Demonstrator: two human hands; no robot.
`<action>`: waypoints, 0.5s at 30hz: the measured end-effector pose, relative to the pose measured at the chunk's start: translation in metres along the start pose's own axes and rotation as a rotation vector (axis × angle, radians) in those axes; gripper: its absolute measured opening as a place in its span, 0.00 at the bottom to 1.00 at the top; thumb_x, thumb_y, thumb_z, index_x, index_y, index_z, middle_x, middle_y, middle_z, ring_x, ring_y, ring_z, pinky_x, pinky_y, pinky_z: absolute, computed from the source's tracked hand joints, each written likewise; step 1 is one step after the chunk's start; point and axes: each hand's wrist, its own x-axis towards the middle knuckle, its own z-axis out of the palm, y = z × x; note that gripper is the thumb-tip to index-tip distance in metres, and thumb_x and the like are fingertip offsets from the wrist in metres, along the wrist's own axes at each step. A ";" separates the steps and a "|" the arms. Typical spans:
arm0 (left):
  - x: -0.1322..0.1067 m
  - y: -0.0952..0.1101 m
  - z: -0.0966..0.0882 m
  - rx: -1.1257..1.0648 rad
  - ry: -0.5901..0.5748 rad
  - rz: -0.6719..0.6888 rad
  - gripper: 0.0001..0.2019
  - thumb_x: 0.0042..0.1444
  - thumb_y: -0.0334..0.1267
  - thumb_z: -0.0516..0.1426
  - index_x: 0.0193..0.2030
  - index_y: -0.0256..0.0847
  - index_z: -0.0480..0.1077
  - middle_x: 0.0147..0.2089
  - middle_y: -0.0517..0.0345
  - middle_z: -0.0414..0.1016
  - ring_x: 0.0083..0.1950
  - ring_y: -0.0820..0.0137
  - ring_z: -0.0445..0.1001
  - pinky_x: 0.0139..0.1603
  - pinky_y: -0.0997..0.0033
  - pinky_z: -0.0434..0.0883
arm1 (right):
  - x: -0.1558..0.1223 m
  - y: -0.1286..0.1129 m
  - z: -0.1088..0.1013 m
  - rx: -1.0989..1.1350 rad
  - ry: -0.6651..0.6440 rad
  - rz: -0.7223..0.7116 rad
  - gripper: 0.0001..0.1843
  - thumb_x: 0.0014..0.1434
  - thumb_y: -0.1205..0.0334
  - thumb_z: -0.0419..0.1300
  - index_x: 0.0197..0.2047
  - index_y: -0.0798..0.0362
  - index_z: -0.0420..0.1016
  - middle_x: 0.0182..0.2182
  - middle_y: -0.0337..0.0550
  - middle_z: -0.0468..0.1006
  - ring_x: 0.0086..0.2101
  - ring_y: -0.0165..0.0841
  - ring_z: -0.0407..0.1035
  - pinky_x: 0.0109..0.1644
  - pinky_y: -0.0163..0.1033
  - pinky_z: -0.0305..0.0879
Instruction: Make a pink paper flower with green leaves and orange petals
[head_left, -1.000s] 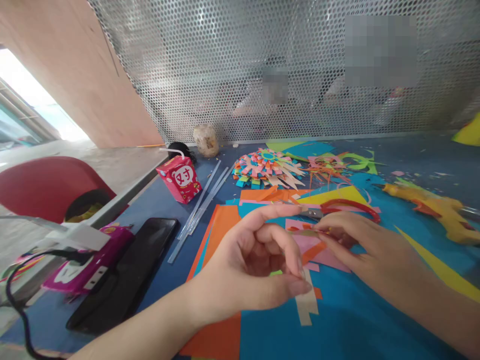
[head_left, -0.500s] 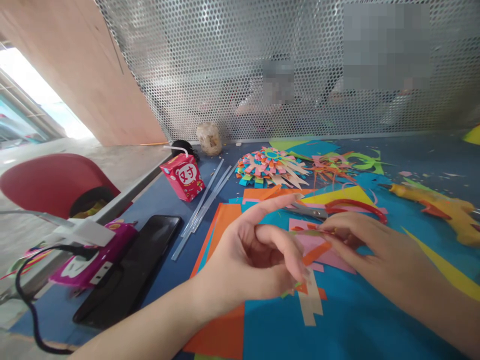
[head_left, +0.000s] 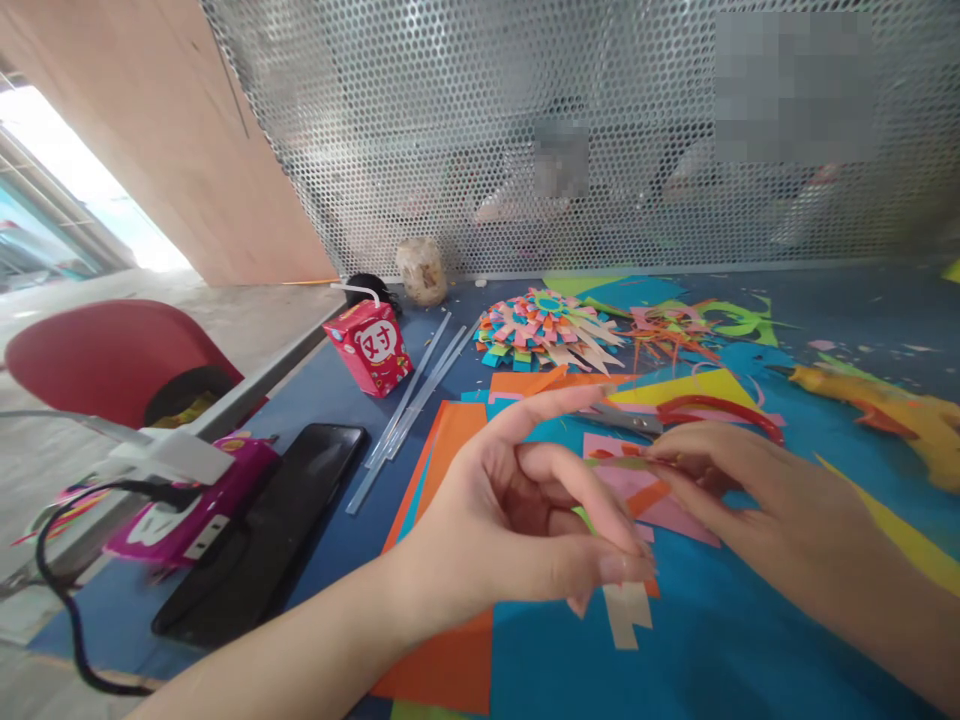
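Note:
My left hand (head_left: 525, 510) has its thumb and a finger pinched together, with the index finger stretched out above. A bit of green paper (head_left: 583, 518) shows behind the pinching fingers; most of it is hidden. Between the thumb and fingers of my right hand (head_left: 720, 475) is a thin green paper strip (head_left: 626, 463), pointing left. Beneath it lies a pink paper sheet (head_left: 686, 515) with orange pieces on it. Cream paper strips (head_left: 626, 615) rest on the blue paper (head_left: 570, 660) below my left fingertips. Scissors with red handles (head_left: 720, 408) lie just beyond my right hand.
Fringed paper flowers (head_left: 547, 325) and paper scraps (head_left: 675, 330) lie at the back. A yellow glue gun (head_left: 885, 410) is at the right. Clear glue sticks (head_left: 412, 405), a red drink carton (head_left: 369, 350), a black phone (head_left: 262, 530) and a purple power strip (head_left: 195, 520) are on the left.
My left fingertips have closed together and shifted slightly right, covering the green and orange bits seen at them before. My right hand stays nearly still with its strip. The view shifts slightly.

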 end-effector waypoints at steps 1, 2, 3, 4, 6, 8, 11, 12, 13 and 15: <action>0.000 0.000 0.001 0.007 0.010 -0.006 0.32 0.44 0.15 0.59 0.55 0.43 0.62 0.28 0.64 0.75 0.34 0.74 0.75 0.23 0.86 0.73 | -0.001 0.000 0.000 -0.009 -0.005 0.006 0.07 0.61 0.57 0.49 0.36 0.45 0.67 0.32 0.36 0.77 0.28 0.30 0.73 0.30 0.32 0.69; 0.000 0.001 0.001 0.012 0.017 -0.008 0.31 0.44 0.15 0.59 0.55 0.43 0.63 0.29 0.64 0.75 0.34 0.74 0.75 0.23 0.87 0.73 | -0.001 0.001 0.000 -0.017 -0.007 0.012 0.08 0.61 0.57 0.48 0.36 0.45 0.67 0.32 0.36 0.77 0.28 0.29 0.72 0.29 0.32 0.70; -0.001 0.001 0.001 0.014 0.021 -0.007 0.31 0.44 0.15 0.59 0.54 0.44 0.63 0.29 0.64 0.75 0.34 0.74 0.75 0.23 0.87 0.73 | -0.001 0.001 0.001 -0.021 -0.006 0.014 0.09 0.61 0.56 0.48 0.36 0.45 0.67 0.32 0.36 0.77 0.27 0.29 0.72 0.29 0.32 0.69; -0.001 0.001 0.001 0.016 0.026 -0.004 0.31 0.44 0.15 0.59 0.54 0.44 0.64 0.29 0.64 0.75 0.35 0.74 0.75 0.22 0.87 0.73 | -0.002 0.001 0.001 -0.023 -0.003 0.016 0.09 0.62 0.55 0.48 0.36 0.45 0.67 0.32 0.36 0.77 0.27 0.29 0.72 0.28 0.31 0.69; -0.001 0.001 0.001 0.019 0.023 0.004 0.31 0.44 0.15 0.58 0.54 0.45 0.64 0.29 0.64 0.75 0.35 0.74 0.75 0.22 0.87 0.73 | -0.001 0.000 0.001 -0.018 0.002 0.018 0.10 0.62 0.55 0.47 0.36 0.46 0.68 0.31 0.36 0.77 0.27 0.29 0.72 0.26 0.30 0.69; -0.001 0.000 0.000 0.017 0.009 0.006 0.31 0.45 0.15 0.58 0.54 0.45 0.63 0.30 0.63 0.74 0.35 0.74 0.75 0.23 0.86 0.73 | -0.001 -0.001 0.000 -0.012 -0.002 0.020 0.11 0.62 0.54 0.47 0.37 0.46 0.68 0.31 0.36 0.77 0.27 0.28 0.72 0.26 0.29 0.69; 0.000 0.000 -0.001 0.006 -0.021 0.003 0.31 0.46 0.15 0.57 0.55 0.45 0.62 0.30 0.63 0.74 0.36 0.74 0.75 0.23 0.86 0.73 | 0.000 -0.002 0.000 -0.023 0.005 0.017 0.11 0.62 0.54 0.47 0.36 0.47 0.68 0.31 0.37 0.77 0.27 0.27 0.72 0.27 0.28 0.69; 0.000 -0.001 -0.001 0.005 -0.028 0.004 0.31 0.46 0.16 0.57 0.55 0.45 0.62 0.31 0.63 0.74 0.37 0.74 0.75 0.24 0.86 0.73 | 0.001 -0.002 -0.001 -0.030 0.011 0.007 0.11 0.62 0.55 0.47 0.35 0.47 0.68 0.31 0.37 0.77 0.26 0.27 0.72 0.27 0.28 0.69; 0.000 -0.001 -0.001 0.005 -0.034 0.006 0.31 0.47 0.16 0.57 0.56 0.45 0.61 0.31 0.63 0.75 0.36 0.74 0.75 0.24 0.86 0.74 | 0.001 -0.002 -0.001 -0.035 0.016 -0.003 0.11 0.62 0.55 0.47 0.35 0.47 0.68 0.30 0.38 0.77 0.26 0.28 0.72 0.27 0.29 0.69; 0.000 -0.001 -0.001 0.004 -0.041 0.012 0.30 0.47 0.16 0.56 0.56 0.45 0.61 0.32 0.62 0.75 0.36 0.74 0.75 0.24 0.86 0.73 | 0.001 0.000 -0.001 -0.036 0.021 -0.027 0.11 0.62 0.56 0.47 0.35 0.47 0.68 0.30 0.38 0.77 0.25 0.28 0.72 0.26 0.29 0.69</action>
